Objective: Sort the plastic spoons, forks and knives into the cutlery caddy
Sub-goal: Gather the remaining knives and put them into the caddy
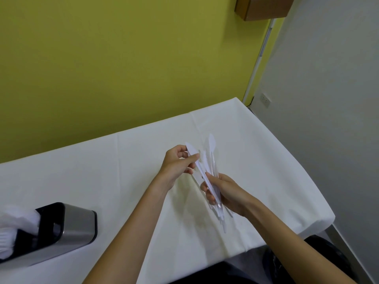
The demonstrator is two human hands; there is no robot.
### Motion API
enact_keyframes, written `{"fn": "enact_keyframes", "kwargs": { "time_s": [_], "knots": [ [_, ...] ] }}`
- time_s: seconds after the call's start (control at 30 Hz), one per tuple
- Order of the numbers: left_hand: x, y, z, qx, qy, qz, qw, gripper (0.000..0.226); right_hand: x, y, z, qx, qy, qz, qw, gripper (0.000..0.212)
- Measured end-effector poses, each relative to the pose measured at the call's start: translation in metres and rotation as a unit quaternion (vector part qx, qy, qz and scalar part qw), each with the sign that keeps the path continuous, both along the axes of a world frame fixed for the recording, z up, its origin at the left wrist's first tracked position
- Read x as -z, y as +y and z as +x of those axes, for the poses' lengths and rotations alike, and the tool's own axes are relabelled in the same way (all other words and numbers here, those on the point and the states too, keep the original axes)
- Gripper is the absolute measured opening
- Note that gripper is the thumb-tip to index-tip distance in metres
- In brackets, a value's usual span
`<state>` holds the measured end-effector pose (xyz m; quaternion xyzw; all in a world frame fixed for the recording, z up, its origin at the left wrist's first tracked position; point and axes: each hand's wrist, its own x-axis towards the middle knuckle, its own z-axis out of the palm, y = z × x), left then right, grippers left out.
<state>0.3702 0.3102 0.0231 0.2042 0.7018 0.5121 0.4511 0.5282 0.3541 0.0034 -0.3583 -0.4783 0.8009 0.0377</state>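
Note:
My right hand (225, 193) grips a bundle of white plastic knives (211, 158) by their handles, blades pointing up and away, above the middle of the table. My left hand (176, 162) pinches the blade end of one knife (192, 151) at the left side of the bundle. The cutlery caddy (69, 228), metal with a black rim, stands at the lower left of the table. White cutlery (14, 224) sticks out of its compartments, blurred at the frame edge.
The table wears a white cloth (102, 171) and ends at the right (320, 201) and near edges. A yellow-green wall stands behind it. A cardboard box (264, 7) hangs at the top right. A dark seat (320, 255) shows below the right edge.

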Motion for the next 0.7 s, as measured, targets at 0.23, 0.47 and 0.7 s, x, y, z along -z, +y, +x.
{"fn": "enact_keyframes", "kwargs": {
  "time_s": [0.23,0.47,0.7],
  "knots": [
    [-0.005,0.001,-0.004,0.054,0.023,0.014,0.998,0.015,-0.009,-0.001,0.002,0.025,-0.018,0.007,1.000,0.036],
    [-0.007,0.006,-0.004,0.018,-0.073,0.093,0.993,0.048,-0.012,-0.004,0.004,-0.023,-0.027,0.068,0.997,0.043],
    [-0.010,0.008,-0.001,0.001,-0.016,0.150,0.989,0.036,-0.017,0.001,0.004,-0.133,-0.035,0.097,0.986,0.039]
  ]
}}
